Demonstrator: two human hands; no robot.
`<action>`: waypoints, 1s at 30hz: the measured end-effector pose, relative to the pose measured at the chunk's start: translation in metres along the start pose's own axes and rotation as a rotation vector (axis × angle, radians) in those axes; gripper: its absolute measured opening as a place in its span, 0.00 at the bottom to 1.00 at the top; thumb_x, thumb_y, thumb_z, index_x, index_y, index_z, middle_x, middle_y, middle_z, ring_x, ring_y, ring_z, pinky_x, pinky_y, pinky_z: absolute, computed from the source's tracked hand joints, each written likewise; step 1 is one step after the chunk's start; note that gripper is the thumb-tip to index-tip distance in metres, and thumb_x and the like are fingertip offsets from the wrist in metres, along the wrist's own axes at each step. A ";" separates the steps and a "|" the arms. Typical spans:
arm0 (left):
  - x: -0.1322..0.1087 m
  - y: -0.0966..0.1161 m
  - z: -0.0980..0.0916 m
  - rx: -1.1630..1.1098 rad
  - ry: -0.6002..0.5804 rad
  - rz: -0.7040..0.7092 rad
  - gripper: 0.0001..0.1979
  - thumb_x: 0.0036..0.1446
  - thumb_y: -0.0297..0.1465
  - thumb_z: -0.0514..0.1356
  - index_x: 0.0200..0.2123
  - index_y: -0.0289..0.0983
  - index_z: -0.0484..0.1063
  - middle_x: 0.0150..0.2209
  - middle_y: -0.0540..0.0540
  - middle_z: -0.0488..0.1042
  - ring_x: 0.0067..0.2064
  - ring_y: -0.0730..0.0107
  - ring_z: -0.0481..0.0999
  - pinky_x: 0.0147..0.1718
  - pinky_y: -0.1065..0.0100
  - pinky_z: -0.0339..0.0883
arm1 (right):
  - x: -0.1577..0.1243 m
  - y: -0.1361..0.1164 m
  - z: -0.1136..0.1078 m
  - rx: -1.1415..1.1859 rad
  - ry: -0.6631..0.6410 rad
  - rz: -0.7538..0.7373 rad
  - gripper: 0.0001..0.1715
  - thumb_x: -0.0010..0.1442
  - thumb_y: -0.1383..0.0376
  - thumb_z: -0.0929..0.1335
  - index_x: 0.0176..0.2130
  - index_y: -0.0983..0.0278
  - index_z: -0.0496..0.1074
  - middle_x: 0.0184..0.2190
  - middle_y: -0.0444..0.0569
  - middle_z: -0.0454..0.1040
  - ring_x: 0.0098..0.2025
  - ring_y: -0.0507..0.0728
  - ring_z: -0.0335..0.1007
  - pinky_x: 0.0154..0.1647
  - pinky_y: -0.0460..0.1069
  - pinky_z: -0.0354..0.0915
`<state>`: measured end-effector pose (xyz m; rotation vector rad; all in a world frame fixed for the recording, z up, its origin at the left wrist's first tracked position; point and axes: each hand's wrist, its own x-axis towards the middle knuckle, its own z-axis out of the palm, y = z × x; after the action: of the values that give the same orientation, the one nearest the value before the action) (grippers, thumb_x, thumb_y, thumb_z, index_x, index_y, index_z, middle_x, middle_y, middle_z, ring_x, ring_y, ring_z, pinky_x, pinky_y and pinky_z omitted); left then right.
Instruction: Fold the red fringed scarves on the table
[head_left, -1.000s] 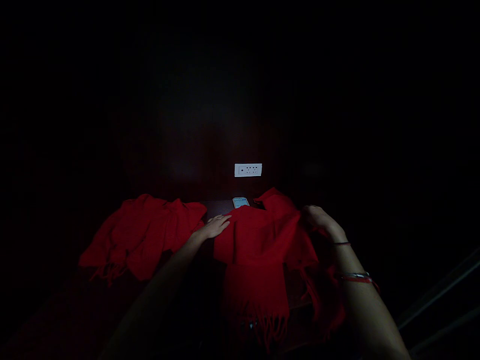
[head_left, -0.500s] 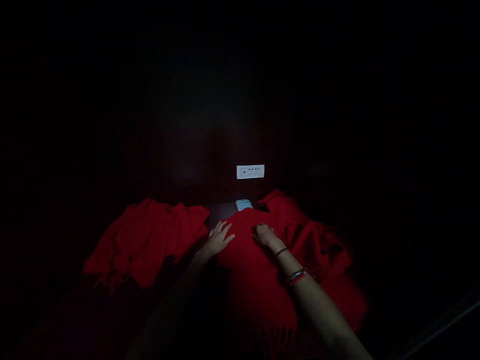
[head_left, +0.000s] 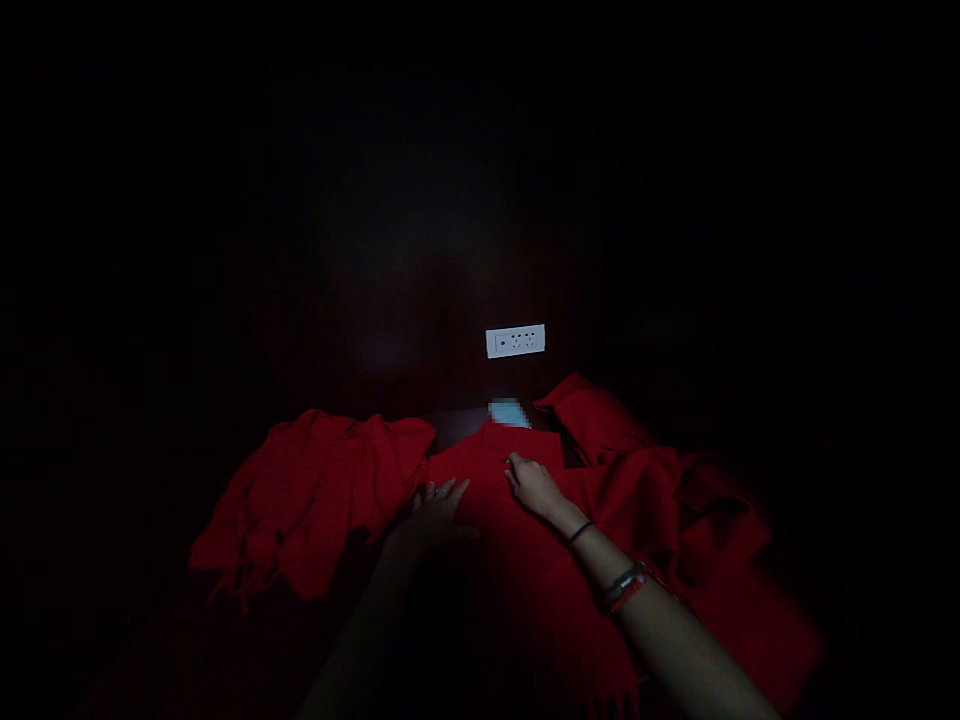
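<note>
A red fringed scarf [head_left: 517, 570] lies spread in front of me, its fringe hanging at the near end. My left hand [head_left: 435, 518] rests on its left side, fingers spread and palm down. Over the upper middle, my right hand [head_left: 534, 486] has its fingers curled together, pinching the cloth near a fold. Dark and red bands circle the right wrist. More red cloth [head_left: 637, 500] is bunched to the right of that hand; whether it belongs to the same scarf I cannot tell.
To the left lies a second crumpled red fringed scarf [head_left: 300, 500]. A phone [head_left: 508, 412] with a lit screen sits beyond the spread scarf, on a dark surface [head_left: 457, 425]. Behind it, a white socket panel [head_left: 516, 341] is on the wall. Deep shadow hides the surroundings.
My left hand has slid nearer to me on the scarf. The scarf's far part now shows a fold and straight edge by my right hand. The view has shifted slightly.
</note>
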<state>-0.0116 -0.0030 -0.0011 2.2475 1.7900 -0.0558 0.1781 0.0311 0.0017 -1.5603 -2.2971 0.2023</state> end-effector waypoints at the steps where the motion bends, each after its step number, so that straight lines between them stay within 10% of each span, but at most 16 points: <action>1: -0.003 -0.002 -0.002 0.007 -0.008 -0.040 0.45 0.38 0.53 0.52 0.57 0.41 0.40 0.59 0.40 0.41 0.56 0.40 0.38 0.48 0.42 0.39 | 0.001 -0.005 0.002 0.004 -0.002 -0.017 0.14 0.58 0.64 0.53 0.42 0.64 0.59 0.37 0.55 0.70 0.39 0.57 0.66 0.36 0.48 0.57; 14: 0.017 -0.013 0.005 0.016 0.551 -0.049 0.24 0.56 0.37 0.43 0.54 0.35 0.50 0.55 0.39 0.52 0.56 0.57 0.49 0.51 0.58 0.49 | -0.007 0.029 -0.058 0.144 0.253 0.036 0.13 0.57 0.61 0.56 0.37 0.65 0.63 0.33 0.48 0.71 0.35 0.52 0.65 0.35 0.43 0.56; 23: 0.018 -0.001 0.019 0.029 0.354 0.019 0.27 0.54 0.43 0.43 0.55 0.39 0.49 0.58 0.41 0.46 0.57 0.48 0.43 0.48 0.51 0.50 | -0.009 0.049 -0.039 -0.193 -0.149 0.257 0.20 0.53 0.64 0.60 0.46 0.64 0.61 0.44 0.57 0.64 0.45 0.59 0.61 0.38 0.50 0.58; 30: 0.013 0.005 0.014 0.059 0.317 0.046 0.23 0.56 0.40 0.42 0.54 0.41 0.51 0.58 0.43 0.46 0.58 0.50 0.41 0.49 0.50 0.46 | -0.010 0.049 -0.040 -0.161 -0.064 0.282 0.29 0.53 0.55 0.59 0.52 0.63 0.53 0.48 0.58 0.60 0.46 0.60 0.60 0.40 0.53 0.58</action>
<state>-0.0013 0.0049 -0.0165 2.4507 1.9071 0.2746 0.2387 0.0369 0.0218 -1.9861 -2.1778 0.1416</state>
